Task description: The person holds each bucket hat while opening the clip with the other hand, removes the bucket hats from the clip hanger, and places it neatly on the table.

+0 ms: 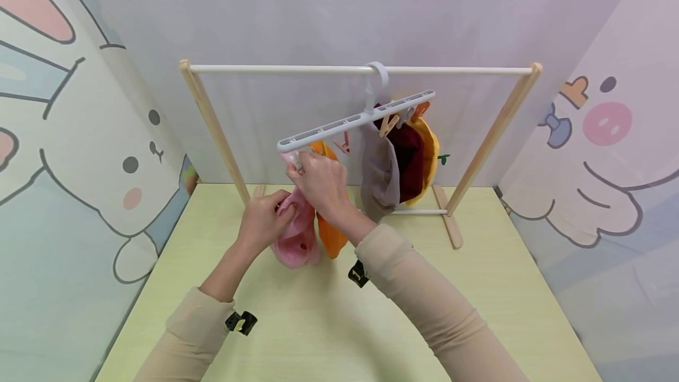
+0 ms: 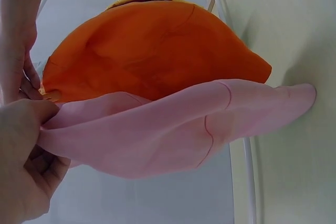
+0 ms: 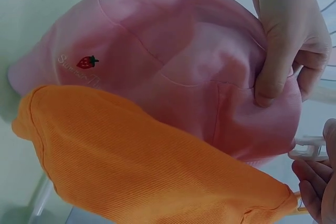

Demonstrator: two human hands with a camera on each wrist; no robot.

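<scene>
The left hand (image 1: 261, 220) pinches the pink hat (image 1: 294, 250) under the hanger's (image 1: 366, 117) left end; the right hand (image 1: 325, 184) pinches a pale clip (image 3: 311, 149) at its edge. The orange hat (image 1: 332, 237) crowds alongside; grey (image 1: 379, 161), maroon (image 1: 411, 164) and yellow hats (image 1: 431, 149) hang farther right. The rack (image 1: 286, 68) stands on a pale table (image 1: 297, 329) between cartoon-printed walls (image 1: 132, 140).

A pale back wall (image 1: 297, 10) is rising behind the light yellow-green tabletop (image 1: 504, 299), where soft shadows (image 1: 366, 335) are falling. On the left wall (image 1: 58, 311) a cartoon rabbit (image 1: 106, 158) is showing (its cheek (image 1: 132, 198) is blushing pink), and a pink-snouted cartoon animal (image 1: 599, 175) is spreading across the right wall (image 1: 636, 311).
</scene>
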